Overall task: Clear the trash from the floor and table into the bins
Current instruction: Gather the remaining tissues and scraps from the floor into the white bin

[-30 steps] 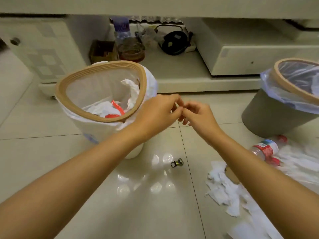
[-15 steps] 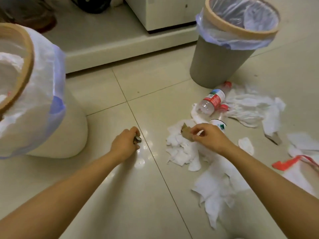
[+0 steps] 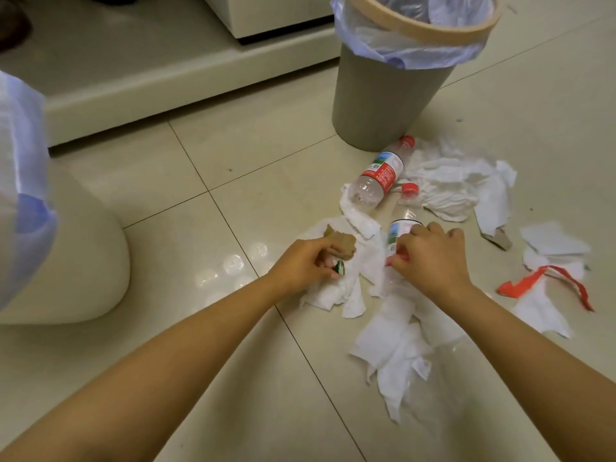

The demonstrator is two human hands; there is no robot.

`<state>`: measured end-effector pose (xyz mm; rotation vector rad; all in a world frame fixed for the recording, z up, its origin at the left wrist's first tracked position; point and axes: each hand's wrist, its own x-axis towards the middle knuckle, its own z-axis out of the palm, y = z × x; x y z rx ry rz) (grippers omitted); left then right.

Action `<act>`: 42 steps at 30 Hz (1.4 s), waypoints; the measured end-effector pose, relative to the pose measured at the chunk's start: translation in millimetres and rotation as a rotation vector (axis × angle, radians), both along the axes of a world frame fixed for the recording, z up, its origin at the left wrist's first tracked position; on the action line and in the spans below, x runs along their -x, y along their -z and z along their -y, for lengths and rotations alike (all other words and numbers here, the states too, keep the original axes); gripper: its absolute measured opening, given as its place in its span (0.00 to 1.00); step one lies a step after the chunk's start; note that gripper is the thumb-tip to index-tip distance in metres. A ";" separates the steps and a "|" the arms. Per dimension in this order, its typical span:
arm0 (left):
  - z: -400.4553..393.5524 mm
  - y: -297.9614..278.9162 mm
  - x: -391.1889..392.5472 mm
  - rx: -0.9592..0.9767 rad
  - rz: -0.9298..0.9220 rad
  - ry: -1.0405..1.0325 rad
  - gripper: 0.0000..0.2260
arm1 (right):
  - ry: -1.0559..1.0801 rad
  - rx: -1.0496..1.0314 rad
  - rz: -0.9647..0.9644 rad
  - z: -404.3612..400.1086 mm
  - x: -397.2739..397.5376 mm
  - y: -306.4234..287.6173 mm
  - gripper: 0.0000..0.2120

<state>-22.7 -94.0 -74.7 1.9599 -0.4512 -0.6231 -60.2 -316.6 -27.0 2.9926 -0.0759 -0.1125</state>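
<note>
A white bin (image 3: 66, 261) lined with a pale bag stands at the left edge of the tiled floor (image 3: 166, 378), only its side in view, as a person crouches over scattered litter. The left hand (image 3: 301, 263) has its fingers curled round a small dark metal piece (image 3: 339, 267) while its fingertips pinch a torn scrap of brown cardboard (image 3: 343, 244) lying on crumpled white tissue (image 3: 336, 291); holding two things at once, the hand could easily let the small piece slip back onto the tiles. Just beside it, the right hand (image 3: 430, 258) closes over a clear plastic bottle (image 3: 398, 233) with a red and green label, half buried in tissue, and loose paper may drag up with it and spill on the way to a bin. Beyond, a second bottle (image 3: 378, 176) with a red cap lies on its side against the foot of a grey bin (image 3: 383, 95) fitted with a tan rim and clear liner, near enough to roll away if nudged. More tissue (image 3: 450, 181) spreads to the right, with another cardboard scrap (image 3: 498, 240) and a red strip (image 3: 546, 281) well apart from both hands. With two bins in play, paper and plastic could end up in the wrong one.
</note>
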 end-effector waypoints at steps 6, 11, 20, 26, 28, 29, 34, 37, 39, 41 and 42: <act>10.4 12.9 -29.8 -0.376 0.418 0.179 0.38 | -0.143 -0.329 -0.033 -2.8 8.6 9.5 0.15; 15.8 11.6 -31.6 -0.642 0.556 0.378 0.34 | 0.077 -0.604 -0.365 -23.1 8.3 22.5 0.49; -4.5 5.0 -37.1 -0.299 0.388 -0.047 0.07 | 0.173 -0.615 -0.393 -25.7 1.3 44.3 0.62; -25.4 -17.4 -43.3 0.087 -0.081 -0.421 0.08 | 0.221 -0.758 -0.373 -56.7 -6.2 47.2 0.60; -33.3 -15.9 -43.4 0.088 -0.116 -0.475 0.09 | 0.232 -0.694 -0.385 -69.1 -7.4 48.8 0.61; -37.2 -14.5 -43.4 0.081 -0.130 -0.502 0.07 | 0.227 -0.645 -0.391 -75.0 -7.8 50.1 0.61; -51.6 -5.0 -44.1 0.069 -0.189 -0.593 0.05 | 0.165 -0.447 -0.312 -93.9 -12.4 50.9 0.65; -58.3 -1.2 -43.0 0.051 -0.202 -0.607 0.09 | 0.079 -0.373 -0.279 -86.0 -25.4 48.5 0.66; -61.1 -0.4 -42.2 0.047 -0.211 -0.600 0.07 | 0.023 -0.408 -0.361 -75.4 -36.7 45.3 0.66; -62.4 -1.3 -40.3 0.038 -0.217 -0.589 0.05 | -0.023 -0.408 -0.499 -65.8 -44.5 40.7 0.65; -62.6 -1.7 -39.3 0.034 -0.219 -0.587 0.05 | -0.053 -0.363 -0.573 -62.1 -45.4 38.7 0.64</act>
